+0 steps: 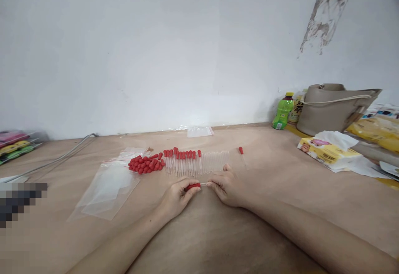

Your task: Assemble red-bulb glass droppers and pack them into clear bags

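My left hand (178, 196) pinches a red rubber dropper bulb (193, 186) between thumb and fingers. My right hand (227, 186) grips a thin clear dropper tube (203, 184), whose left end meets the bulb's mouth; how far it sits inside cannot be seen. Just beyond my hands lies a row of droppers with red bulbs (188, 155), and to their right a row of bare clear tubes (215, 161). A heap of loose red bulbs (146, 165) lies left of the row. One dropper with a red bulb (241, 150) lies apart on the right.
Clear plastic bags (107, 189) lie at left, near a grey cable (62, 157). A small clear bag (200, 131) rests by the wall. At right stand a green bottle (283, 112), a grey bag (330, 110) and a yellow tissue pack (328, 152). Brown paper covers the table (274, 224).
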The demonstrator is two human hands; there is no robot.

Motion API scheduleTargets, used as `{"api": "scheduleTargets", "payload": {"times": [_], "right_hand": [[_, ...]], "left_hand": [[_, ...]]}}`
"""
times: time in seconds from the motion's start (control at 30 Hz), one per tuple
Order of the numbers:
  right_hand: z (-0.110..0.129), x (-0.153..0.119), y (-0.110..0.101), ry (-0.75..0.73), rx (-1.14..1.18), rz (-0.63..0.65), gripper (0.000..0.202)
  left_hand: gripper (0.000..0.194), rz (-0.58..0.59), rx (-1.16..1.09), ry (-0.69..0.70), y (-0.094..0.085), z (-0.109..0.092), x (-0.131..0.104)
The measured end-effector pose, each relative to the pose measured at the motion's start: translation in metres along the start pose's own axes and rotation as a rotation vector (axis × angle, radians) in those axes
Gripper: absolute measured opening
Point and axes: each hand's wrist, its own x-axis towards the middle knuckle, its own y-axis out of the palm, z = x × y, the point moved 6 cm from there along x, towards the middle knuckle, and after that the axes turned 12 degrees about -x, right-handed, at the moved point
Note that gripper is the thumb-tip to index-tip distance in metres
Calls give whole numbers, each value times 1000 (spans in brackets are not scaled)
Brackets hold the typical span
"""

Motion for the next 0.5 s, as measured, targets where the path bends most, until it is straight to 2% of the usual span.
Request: {"api": "scheduleTargets", "payload": {"times": [0.23,0.4,0.5], "right_hand": [[-4,-4,4,-12,-1,110,27],[6,-4,-5,-76,-106,139,25],[-10,1,-14,-9,-110,150,21]], "left_hand": [[15,56,62,31,1,4,-2],[17,75,59,85,3,4,-5],[33,10,49,41,0,7,-5]]}}
